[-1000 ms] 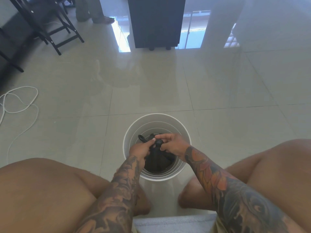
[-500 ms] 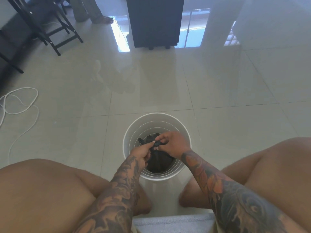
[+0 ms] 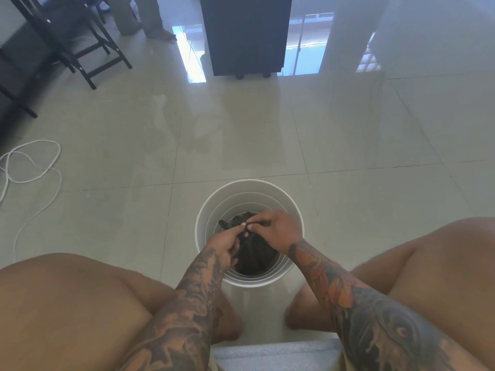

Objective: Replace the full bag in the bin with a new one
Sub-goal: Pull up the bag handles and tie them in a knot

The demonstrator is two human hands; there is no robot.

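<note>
One white bin (image 3: 214, 210) is set on the tiled floor (image 3: 348, 129) between two bare knees. One black bag (image 3: 254, 257) is held inside it, its gathered neck pinched shut by the left hand (image 3: 225, 243) and right hand (image 3: 276, 228), fingertips touching above the rim. Much of the bag is covered by both hands. One white cable (image 3: 29, 167) is coiled well apart at left; one dark cabinet (image 3: 245, 33) and dark chair legs (image 3: 88, 52) are found beyond.

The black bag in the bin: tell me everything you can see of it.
The black bag is thin, crinkled, plastic-looking film, sitting low inside the round white bin on the tiled floor. Its top is gathered into a twisted neck with a loose end poking out leftward. The left hand and right hand both pinch that neck with their fingers above the opening. Its contents are hidden.
</note>
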